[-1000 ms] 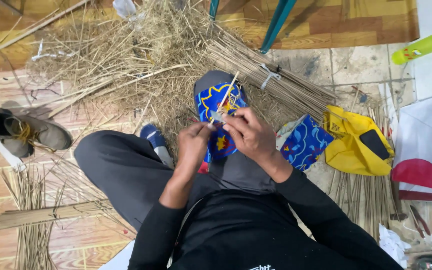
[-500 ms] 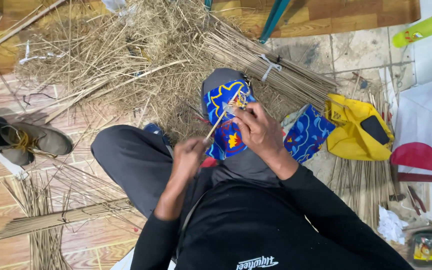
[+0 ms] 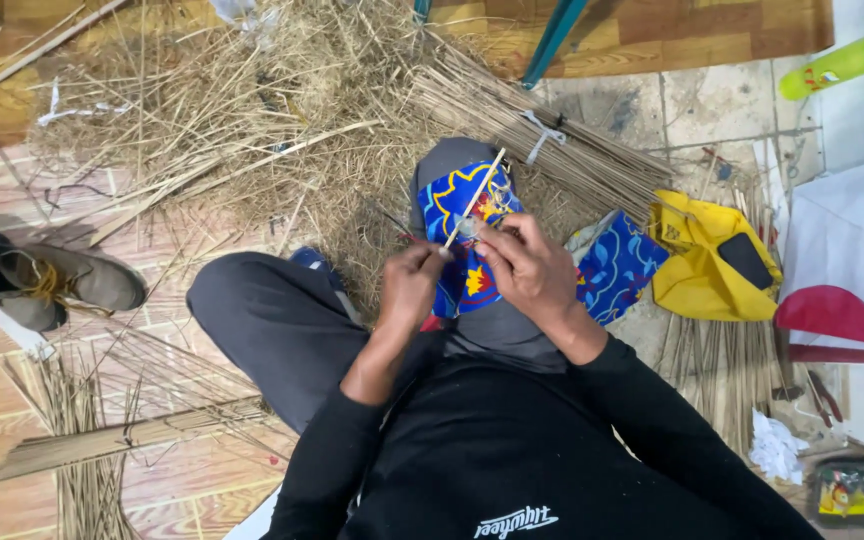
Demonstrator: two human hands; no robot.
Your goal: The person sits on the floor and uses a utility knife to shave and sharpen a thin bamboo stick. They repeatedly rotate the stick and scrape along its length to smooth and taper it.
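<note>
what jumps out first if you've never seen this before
The two hands, left hand and right hand, meet at centre over a thin pale stick, above a bright blue patterned cloth on the knee. Behind them a big heap of dry straw covers the floor, and a yellow bag lies to the right.

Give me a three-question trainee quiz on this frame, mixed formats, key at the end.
1. True or false: both hands hold one thin pale stick over the blue patterned cloth on the person's knee.
2. Multiple choice: where does the tied bundle of sticks lie? A) on the yellow bag B) on the floor beyond the knee, beside the loose straw pile C) inside the shoes
3. Fill in: the pair of shoes sits on the person's ____ side.

Key:
1. True: left hand and right hand both grip it.
2. B; the yellow bag lies apart, to the right.
3. left
</note>
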